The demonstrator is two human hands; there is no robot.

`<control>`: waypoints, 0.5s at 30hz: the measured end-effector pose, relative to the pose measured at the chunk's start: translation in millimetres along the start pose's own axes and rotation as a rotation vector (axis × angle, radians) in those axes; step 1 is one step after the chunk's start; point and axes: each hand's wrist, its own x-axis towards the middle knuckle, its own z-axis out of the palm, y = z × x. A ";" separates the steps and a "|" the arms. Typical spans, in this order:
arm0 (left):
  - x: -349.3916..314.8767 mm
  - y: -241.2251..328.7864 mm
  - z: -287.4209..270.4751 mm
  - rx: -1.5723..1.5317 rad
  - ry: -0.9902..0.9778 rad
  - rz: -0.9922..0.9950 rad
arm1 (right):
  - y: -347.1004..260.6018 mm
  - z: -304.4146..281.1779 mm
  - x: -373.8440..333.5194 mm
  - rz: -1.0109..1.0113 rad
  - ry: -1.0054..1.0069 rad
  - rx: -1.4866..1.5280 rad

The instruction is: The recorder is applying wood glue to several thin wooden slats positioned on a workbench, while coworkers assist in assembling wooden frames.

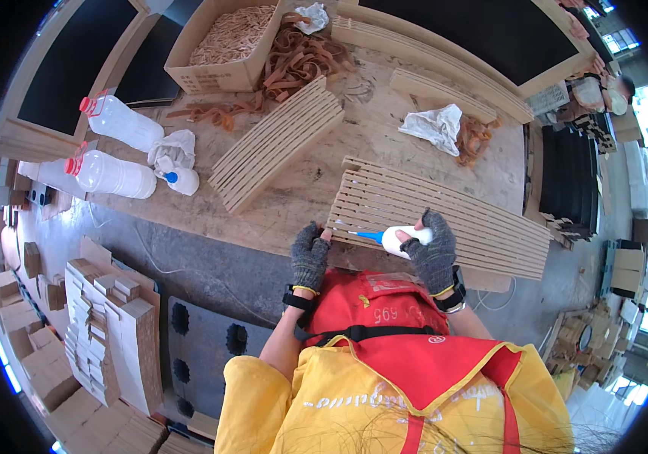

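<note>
My right hand [436, 253], in a grey fingerless glove, is closed round a white squeeze bottle [399, 240] with a blue nozzle. The bottle lies tilted nearly flat, and its tip points left over the near left end of a row of wooden strips [445, 216]. These long strips lie side by side with narrow gaps. At their near left corner is my left hand [310, 257], gloved alike, fingers curled and thumb against the strip ends. Further left on the worktable [278, 227] rests a second bundle of wooden strips [278, 144].
A cardboard box [222, 76] of small wooden dowels stands at the back beside brown straps [305, 57]. Two clear jugs [116, 174] and a small white bottle [184, 181] stand at the left. A crumpled white cloth [433, 127] lies behind the strips. Wood stacks [116, 325] stand lower left.
</note>
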 end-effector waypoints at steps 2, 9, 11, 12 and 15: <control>4.7 -2.0 1.1 0.019 0.019 0.047 | -1.1 4.8 -0.2 -0.040 0.028 0.024; 4.8 1.9 1.1 -0.032 -0.004 -0.027 | 1.7 3.9 1.4 -0.127 -0.008 0.034; 6.7 -1.4 -1.1 0.050 -0.004 0.025 | -0.3 2.9 1.0 -0.148 0.006 0.018; 7.9 -3.2 -2.5 0.053 -0.007 0.025 | -1.5 2.7 0.9 -0.173 0.017 0.004; 9.0 -4.4 -3.0 0.085 -0.008 0.043 | -1.3 0.6 0.4 -0.214 0.029 0.020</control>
